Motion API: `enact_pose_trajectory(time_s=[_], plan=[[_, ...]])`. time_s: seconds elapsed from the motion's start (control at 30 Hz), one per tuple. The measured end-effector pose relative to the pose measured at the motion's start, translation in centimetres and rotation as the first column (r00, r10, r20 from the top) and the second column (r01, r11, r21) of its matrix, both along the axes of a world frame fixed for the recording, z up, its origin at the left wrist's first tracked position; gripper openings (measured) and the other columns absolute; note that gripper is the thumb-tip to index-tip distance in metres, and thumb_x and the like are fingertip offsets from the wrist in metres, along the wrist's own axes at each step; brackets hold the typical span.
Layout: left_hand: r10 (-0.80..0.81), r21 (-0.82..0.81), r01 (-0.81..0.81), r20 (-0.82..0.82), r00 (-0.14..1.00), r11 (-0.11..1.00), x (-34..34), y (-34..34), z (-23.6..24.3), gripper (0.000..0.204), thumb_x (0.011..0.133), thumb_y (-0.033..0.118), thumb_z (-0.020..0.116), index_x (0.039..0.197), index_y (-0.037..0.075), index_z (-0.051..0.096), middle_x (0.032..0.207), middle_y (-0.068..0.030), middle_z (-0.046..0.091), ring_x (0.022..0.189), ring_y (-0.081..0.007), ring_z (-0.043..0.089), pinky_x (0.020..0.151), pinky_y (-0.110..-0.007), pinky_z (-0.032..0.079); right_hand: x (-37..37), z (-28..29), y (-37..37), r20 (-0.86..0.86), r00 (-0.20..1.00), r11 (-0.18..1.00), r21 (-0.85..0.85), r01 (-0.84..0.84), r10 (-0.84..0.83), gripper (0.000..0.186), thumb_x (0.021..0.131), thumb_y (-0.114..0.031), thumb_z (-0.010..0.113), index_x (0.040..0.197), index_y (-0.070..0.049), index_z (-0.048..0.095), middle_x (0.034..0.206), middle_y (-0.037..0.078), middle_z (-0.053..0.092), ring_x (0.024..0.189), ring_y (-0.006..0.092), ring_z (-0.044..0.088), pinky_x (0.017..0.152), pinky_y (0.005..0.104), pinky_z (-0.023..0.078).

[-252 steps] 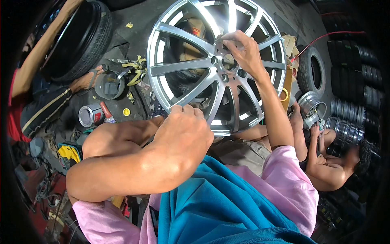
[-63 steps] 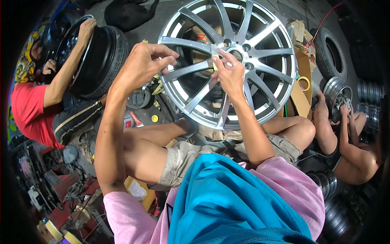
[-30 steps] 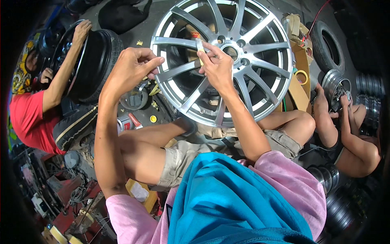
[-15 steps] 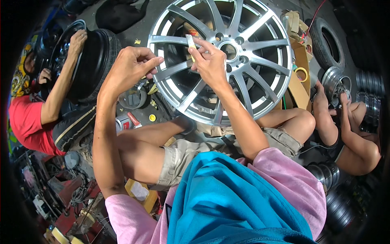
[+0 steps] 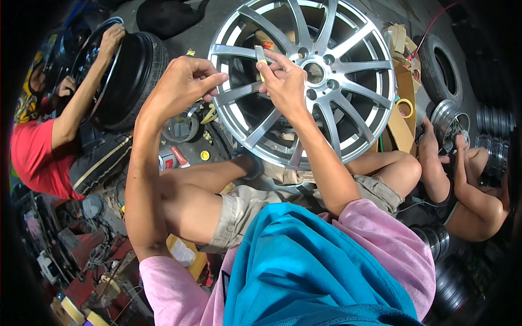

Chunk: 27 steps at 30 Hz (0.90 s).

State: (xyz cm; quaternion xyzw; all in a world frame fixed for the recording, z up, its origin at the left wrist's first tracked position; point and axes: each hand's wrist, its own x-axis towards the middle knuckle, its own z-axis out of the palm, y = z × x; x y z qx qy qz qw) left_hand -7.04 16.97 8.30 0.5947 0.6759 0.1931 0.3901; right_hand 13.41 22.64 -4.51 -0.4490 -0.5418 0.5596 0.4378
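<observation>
Pinching yellow strip (image 5: 262, 66), R hand (image 5: 284, 81) has shifted farther L of wheel hub (image 5: 328, 71), uncovering it. L hand (image 5: 187, 81) half-curled, well L of hub, can't tell if holding anything

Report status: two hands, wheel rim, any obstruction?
Right hand pinching small flat piece; left hand, hold unclear. Silver wheel rim, spoked face showing. Right forearm hiding part of it.

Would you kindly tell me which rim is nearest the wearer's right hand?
The large silver spoked rim: the right hand overlaps its spokes; other rims sit off to the sides.
</observation>
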Motion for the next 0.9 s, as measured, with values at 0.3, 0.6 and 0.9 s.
enact_pose_trajectory(time_s=[0.3,0.6,0.9], plan=[[-0.002,0.030,0.003,-0.021,1.000,1.000,-0.3,-0.2,0.0,0.028,0.099,0.021,0.076,0.092,-0.006,0.078,0.073,-0.0071,0.072,0.067,-0.0103,0.069,0.063,-0.027,0.056,-0.4,-0.3,-0.2,-0.014,1.000,0.999,0.043,0.005,-0.005,0.039,0.098,-0.013,0.076,0.132,0.003,0.070,0.076,0.003,0.067,0.056,0.0108,0.068,0.048,0.0234,0.050],[0.000,-0.014,0.000,-0.015,1.000,1.000,-0.8,-0.2,0.0,0.031,0.101,0.021,0.075,0.087,-0.007,0.074,0.074,-0.0031,0.069,0.069,-0.0074,0.063,0.066,-0.025,0.054,0.1,-0.2,-0.2,0.020,1.000,0.999,0.051,-0.004,0.003,0.040,0.098,-0.015,0.077,0.133,0.003,0.069,0.078,0.004,0.067,0.058,0.0121,0.070,0.048,0.0231,0.051],[-0.019,-0.042,0.018,-0.004,1.000,0.999,-1.3,0.0,-0.3,0.034,0.100,0.026,0.077,0.087,-0.006,0.075,0.075,-0.0053,0.071,0.069,-0.0084,0.068,0.066,-0.025,0.056,-3.2,0.5,0.4,-0.037,0.999,0.997,0.074,-0.027,0.029,0.039,0.097,-0.012,0.077,0.130,0.005,0.070,0.077,0.006,0.070,0.057,0.0134,0.071,0.047,0.0238,0.053]])
